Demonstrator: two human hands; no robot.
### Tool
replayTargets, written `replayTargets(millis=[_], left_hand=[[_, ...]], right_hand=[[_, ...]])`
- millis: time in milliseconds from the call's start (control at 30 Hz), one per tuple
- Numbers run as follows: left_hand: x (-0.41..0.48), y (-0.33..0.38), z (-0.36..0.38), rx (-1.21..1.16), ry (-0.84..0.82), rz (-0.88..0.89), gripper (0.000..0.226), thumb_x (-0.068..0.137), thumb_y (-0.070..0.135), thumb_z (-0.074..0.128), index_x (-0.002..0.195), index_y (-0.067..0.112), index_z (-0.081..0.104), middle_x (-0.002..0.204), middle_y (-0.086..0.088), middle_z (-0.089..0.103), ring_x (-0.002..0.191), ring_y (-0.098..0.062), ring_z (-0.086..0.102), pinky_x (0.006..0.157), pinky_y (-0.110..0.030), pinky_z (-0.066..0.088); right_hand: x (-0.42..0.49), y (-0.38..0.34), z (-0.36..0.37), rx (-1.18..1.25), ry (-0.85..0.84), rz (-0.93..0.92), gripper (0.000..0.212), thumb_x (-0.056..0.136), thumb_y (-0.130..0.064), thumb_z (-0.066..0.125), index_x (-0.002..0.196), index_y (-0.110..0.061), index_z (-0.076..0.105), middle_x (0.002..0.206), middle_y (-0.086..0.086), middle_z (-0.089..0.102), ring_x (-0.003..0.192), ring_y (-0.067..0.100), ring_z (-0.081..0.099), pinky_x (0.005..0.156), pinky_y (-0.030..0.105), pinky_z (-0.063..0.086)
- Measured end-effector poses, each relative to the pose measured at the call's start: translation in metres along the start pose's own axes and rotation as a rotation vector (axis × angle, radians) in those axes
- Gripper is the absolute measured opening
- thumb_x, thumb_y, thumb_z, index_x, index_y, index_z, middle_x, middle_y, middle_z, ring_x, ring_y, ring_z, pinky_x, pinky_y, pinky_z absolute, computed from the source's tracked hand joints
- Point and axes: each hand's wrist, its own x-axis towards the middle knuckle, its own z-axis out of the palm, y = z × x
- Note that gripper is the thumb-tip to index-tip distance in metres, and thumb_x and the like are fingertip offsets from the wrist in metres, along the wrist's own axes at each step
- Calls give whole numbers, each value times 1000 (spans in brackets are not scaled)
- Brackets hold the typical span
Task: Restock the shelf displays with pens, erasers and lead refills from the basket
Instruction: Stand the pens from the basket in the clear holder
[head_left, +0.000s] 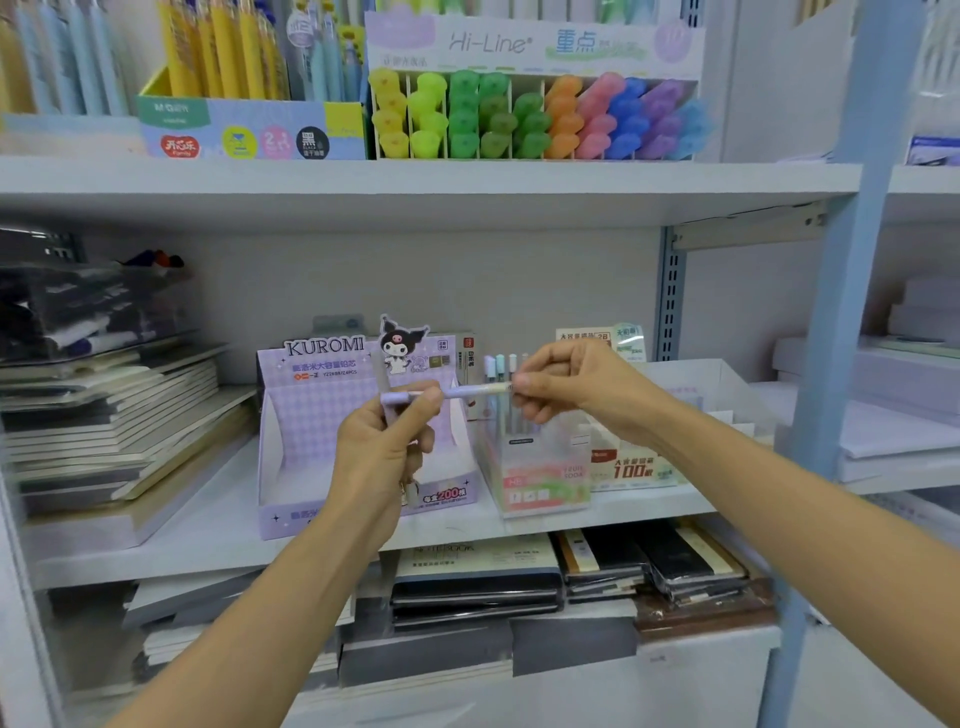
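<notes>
pen (457, 392): level, axis left-right, spanning both hands
left hand (384, 452): pinching lilac end
right hand (571, 384): pinching pale end
pen box (535, 467): just below right hand, likely nearer for the drop

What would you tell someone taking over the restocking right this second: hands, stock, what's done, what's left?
Left hand: grips one end of a lilac tube, held level; it seems to hold more pieces, but they are blurred.
Right hand: pinches the other end.
Stock: the tube is in the air in front of the Kuromi box, which looks nearly empty. The clear pen box beside it holds a few pens. The lead box is further right.
Done: cannot tell.
Left: place the tube, probably in the Kuromi box. The basket is not in view.
</notes>
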Motion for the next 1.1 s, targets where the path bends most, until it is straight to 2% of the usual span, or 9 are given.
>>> replayTargets(millis=[233,333,400,500,633,767,867,967,1100], left_hand=[[-2,-2,23,-170,75,19,5,85,14,69,85,12,73,64,0,51,49,-6,37,40,-14,29],[-6,0,26,-62,37,29,26,79,23,72,97,5,70,74,-6,56,50,-5,42,42,-14,33],[-8,1,27,19,17,31,30,75,25,75,96,5,70,72,-6,57,52,-8,43,43,-16,35],[-11,2,31,124,5,29,23,76,23,77,92,8,70,59,6,59,50,-5,45,45,-15,37],[-16,1,41,181,-63,72,16,77,15,78,89,7,70,58,12,65,49,2,54,48,-9,41],[-16,0,42,219,-80,100,14,80,17,76,91,9,71,58,15,64,50,3,55,48,-8,41],[-11,-6,26,486,-50,128,14,81,20,78,93,19,72,81,11,70,56,2,52,54,-12,45],[-9,-19,4,815,-27,118,18,83,21,76,100,23,71,96,14,69,62,0,54,63,-21,46],[-10,-32,-12,1007,-3,71,19,81,24,77,100,25,73,90,15,70,73,-1,58,61,-21,44]], right_hand=[[-20,13,16,-17,-211,53,11,93,-18,62,94,-8,65,89,19,74,76,26,72,65,25,58],[-24,12,21,-122,-279,60,14,93,-21,62,96,-9,67,92,15,74,79,21,72,70,25,58],[-21,7,22,-208,-161,-6,19,92,-24,62,97,-7,68,89,10,74,76,18,71,69,25,57],[-12,-6,19,-109,92,-116,23,93,-25,62,102,-5,68,84,7,72,73,16,68,66,25,57],[-5,-15,23,-67,93,-134,18,87,-21,70,101,-8,69,80,1,71,73,13,66,69,28,56],[-4,-16,19,-101,112,-159,17,87,-15,69,99,-3,71,81,8,72,73,14,67,73,28,57],[-2,-18,4,11,268,-177,21,90,-8,64,107,3,67,88,14,71,74,17,67,76,29,58],[3,-15,-14,22,442,-190,19,92,-9,62,107,1,66,89,11,71,73,13,69,69,21,57],[11,6,-17,-96,486,-140,16,93,-10,62,105,-1,67,92,16,72,75,18,70,67,21,57]])
